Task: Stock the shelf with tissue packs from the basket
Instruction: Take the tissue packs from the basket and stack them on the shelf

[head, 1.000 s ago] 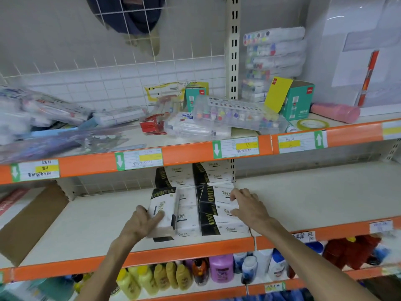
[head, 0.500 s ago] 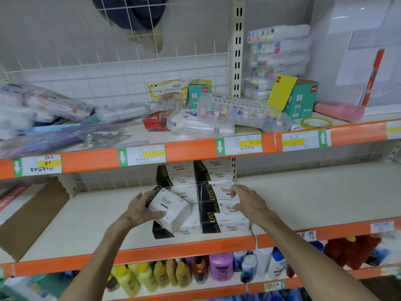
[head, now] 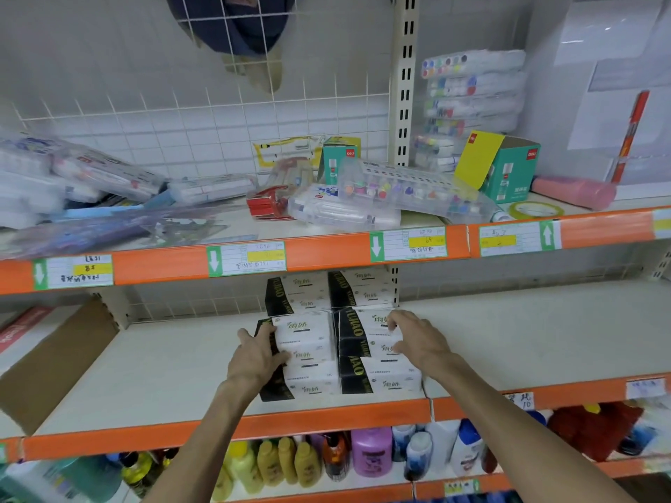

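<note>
White and black tissue packs stand stacked in two columns on the middle shelf [head: 145,375]. My left hand [head: 256,357] grips the left side of the top tissue pack [head: 303,334] of the left stack, which lies flat on the packs below. My right hand [head: 417,339] rests with spread fingers on the right stack [head: 377,379], touching its upper pack. More tissue packs [head: 326,292] are stacked behind, at the back of the shelf. The basket is out of view.
A brown cardboard sheet [head: 54,361] leans at the shelf's left end. The upper shelf [head: 326,250] holds stationery boxes and marker cases just above my hands. Bottles [head: 370,451] fill the shelf below. To the right of the stacks the middle shelf shows bare board.
My left hand lifted a tissue pack, turned it flat and set it on top of the left stack. My right hand stayed on the right stack.
</note>
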